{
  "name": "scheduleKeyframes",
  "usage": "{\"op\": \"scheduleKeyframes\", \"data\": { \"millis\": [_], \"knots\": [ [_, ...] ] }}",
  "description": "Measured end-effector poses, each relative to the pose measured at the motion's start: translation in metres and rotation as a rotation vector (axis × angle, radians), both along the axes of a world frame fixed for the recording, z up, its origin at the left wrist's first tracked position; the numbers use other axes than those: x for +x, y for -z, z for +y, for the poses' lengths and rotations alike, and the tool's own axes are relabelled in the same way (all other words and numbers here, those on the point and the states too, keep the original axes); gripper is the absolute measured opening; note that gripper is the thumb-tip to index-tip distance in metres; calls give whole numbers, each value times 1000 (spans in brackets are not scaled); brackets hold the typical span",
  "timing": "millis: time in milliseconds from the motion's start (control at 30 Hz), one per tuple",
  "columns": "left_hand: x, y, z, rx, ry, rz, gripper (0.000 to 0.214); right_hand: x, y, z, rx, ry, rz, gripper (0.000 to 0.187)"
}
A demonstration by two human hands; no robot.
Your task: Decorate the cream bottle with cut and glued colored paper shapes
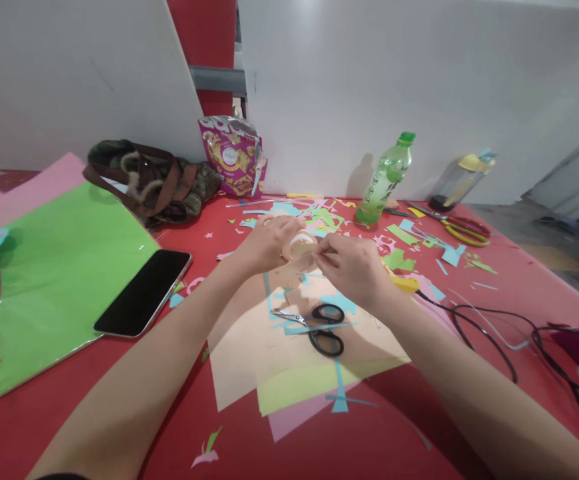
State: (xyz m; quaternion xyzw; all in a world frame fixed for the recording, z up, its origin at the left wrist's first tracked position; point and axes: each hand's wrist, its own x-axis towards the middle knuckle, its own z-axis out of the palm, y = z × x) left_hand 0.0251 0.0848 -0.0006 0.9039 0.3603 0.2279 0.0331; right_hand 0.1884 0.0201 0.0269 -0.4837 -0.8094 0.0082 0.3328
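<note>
Above the middle of the red table (409,427), my left hand (264,243) is closed around a roll of clear tape (299,245). My right hand (352,267) meets it from the right, its fingertips pinched at the roll's edge. Just below the hands, black-handled scissors (322,327) lie on a stack of beige, yellow and pink paper sheets (269,353) with blue strips on it.
A phone (144,292) lies face up on green paper (59,267) at left. A camouflage bag (149,177), a snack packet (232,155), a green bottle (387,177), a lying bottle (457,177) and red-yellow scissors (462,227) stand behind. Black cables (509,340) trail at right. Paper scraps litter the far table.
</note>
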Motion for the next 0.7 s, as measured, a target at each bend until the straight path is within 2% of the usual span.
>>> {"op": "scheduleKeyframes", "data": {
  "millis": [467,700],
  "knots": [
    [-2,3,4,-7,30,11,45,4,-5,0,-84,125,-41,9],
    [-3,3,5,-7,50,20,44,8,-5,3,-196,56,-27,10]
  ]
}}
